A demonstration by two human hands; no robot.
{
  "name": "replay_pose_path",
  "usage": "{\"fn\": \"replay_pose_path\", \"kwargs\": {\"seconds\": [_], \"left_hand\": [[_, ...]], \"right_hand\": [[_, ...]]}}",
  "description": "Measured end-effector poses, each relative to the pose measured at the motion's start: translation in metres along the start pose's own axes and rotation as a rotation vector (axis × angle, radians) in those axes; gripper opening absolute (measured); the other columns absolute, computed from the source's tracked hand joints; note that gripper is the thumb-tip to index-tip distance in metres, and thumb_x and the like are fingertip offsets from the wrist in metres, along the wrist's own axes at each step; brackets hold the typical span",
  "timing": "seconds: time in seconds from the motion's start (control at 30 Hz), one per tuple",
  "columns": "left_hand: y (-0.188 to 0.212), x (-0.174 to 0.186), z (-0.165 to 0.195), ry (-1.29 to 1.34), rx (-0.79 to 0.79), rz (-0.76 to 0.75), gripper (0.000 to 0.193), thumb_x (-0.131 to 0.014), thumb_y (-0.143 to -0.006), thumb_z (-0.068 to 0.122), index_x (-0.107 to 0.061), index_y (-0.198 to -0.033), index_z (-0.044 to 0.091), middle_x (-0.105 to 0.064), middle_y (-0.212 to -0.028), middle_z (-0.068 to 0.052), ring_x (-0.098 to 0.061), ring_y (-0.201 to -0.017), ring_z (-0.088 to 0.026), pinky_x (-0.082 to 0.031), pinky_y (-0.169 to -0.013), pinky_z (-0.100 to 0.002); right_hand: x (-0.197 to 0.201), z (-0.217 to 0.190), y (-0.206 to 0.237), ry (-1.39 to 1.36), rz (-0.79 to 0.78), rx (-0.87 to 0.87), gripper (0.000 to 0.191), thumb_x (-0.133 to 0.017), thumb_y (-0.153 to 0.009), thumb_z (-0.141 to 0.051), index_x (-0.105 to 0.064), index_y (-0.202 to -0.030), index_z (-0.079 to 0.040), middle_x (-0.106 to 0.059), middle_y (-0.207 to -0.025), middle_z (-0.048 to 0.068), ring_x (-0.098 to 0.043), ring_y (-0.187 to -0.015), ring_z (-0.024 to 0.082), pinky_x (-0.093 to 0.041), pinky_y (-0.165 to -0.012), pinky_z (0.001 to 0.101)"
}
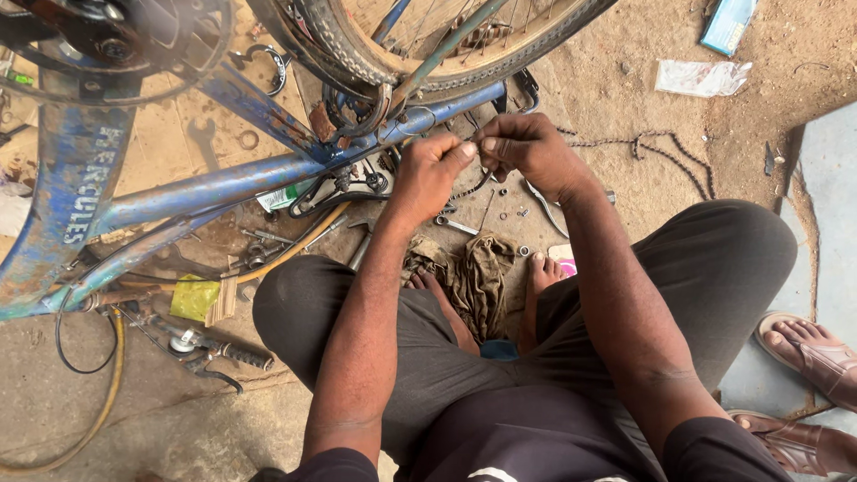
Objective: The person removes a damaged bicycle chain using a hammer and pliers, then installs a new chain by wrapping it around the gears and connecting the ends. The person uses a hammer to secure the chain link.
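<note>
- Seen from above, squatting beside an upturned blue steel bicycle frame [223,183] on a dirt floor [625,98].
- Left hand [427,174] and right hand [527,152] raised together, fingers of both pinched shut on a short dark greasy length of bicycle chain [470,186], close below the worn rear tyre [428,62].
- Chain not on the bicycle; a second long chain [661,147] lying loose on the floor.
- Small spanner [455,225], nuts and an olive rag [473,272] scattered by the bare feet.

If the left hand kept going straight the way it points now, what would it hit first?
Probably the blue frame tube just beyond the left hand, which points up-frame at it; the tyre lies further on. Depth is unclear.
</note>
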State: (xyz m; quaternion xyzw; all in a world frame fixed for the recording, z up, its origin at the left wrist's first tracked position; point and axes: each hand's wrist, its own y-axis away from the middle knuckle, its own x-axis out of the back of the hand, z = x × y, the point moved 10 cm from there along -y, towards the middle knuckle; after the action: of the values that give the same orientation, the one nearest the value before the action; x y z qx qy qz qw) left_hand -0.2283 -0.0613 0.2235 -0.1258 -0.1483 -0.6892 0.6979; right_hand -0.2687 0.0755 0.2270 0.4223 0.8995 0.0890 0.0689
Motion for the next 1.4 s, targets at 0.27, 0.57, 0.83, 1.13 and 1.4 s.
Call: {"fn": "replay_pose_path", "kwargs": {"seconds": [0.27,0.57,0.83,1.13,1.4], "left_hand": [[0.0,0.008,0.006,0.084,-0.044,0.126,0.021,-0.068,-0.092,0.018,-0.073,-0.08,0.002,-0.06,-0.062,0.0,-0.05,-0.055,-0.007,-0.042,-0.051,-0.03],[0.003,0.006,-0.029,0.608,0.089,0.309,0.013,-0.069,-0.088,0.012,-0.073,-0.081,0.002,-0.059,-0.063,0.001,-0.043,-0.051,-0.007,-0.04,-0.046,-0.027],[-0.004,-0.008,-0.047,0.827,0.018,0.239,0.015,-0.074,-0.093,0.017,-0.075,-0.09,0.003,-0.063,-0.071,-0.001,-0.048,-0.056,-0.006,-0.041,-0.049,-0.026],[-0.01,0.036,-0.044,-0.262,-0.012,0.614,0.024,-0.072,-0.096,0.02,-0.07,-0.074,0.008,-0.061,-0.059,0.002,-0.05,-0.05,-0.009,-0.038,-0.047,-0.028],[-0.014,0.021,-0.034,0.358,-0.167,0.326,0.025,-0.068,-0.106,0.021,-0.072,-0.088,0.004,-0.068,-0.077,0.003,-0.06,-0.071,-0.006,-0.049,-0.064,-0.026]], "right_hand": [[-0.006,-0.022,0.004,0.243,0.029,0.208,0.009,-0.068,-0.095,-0.003,-0.062,-0.1,-0.007,-0.069,-0.093,0.003,-0.068,-0.087,0.013,-0.06,-0.083,0.031],[-0.017,-0.027,0.009,0.041,-0.019,0.283,0.011,-0.064,-0.099,0.002,-0.06,-0.102,-0.007,-0.066,-0.092,0.005,-0.063,-0.083,0.012,-0.057,-0.073,0.0269],[-0.029,0.026,-0.009,-0.715,-0.15,-0.019,0.005,-0.068,-0.097,-0.005,-0.065,-0.096,-0.008,-0.072,-0.082,0.007,-0.064,-0.064,0.014,-0.047,-0.05,0.0257],[-0.067,0.0,0.007,0.413,-0.137,0.212,0.01,-0.071,-0.086,0.002,-0.067,-0.092,-0.006,-0.073,-0.087,0.008,-0.071,-0.078,0.017,-0.061,-0.073,0.0338],[-0.041,-0.011,0.006,0.082,-0.05,0.146,0.009,-0.071,-0.092,-0.003,-0.064,-0.099,-0.003,-0.067,-0.093,0.01,-0.065,-0.085,0.02,-0.059,-0.081,0.0433]]}}
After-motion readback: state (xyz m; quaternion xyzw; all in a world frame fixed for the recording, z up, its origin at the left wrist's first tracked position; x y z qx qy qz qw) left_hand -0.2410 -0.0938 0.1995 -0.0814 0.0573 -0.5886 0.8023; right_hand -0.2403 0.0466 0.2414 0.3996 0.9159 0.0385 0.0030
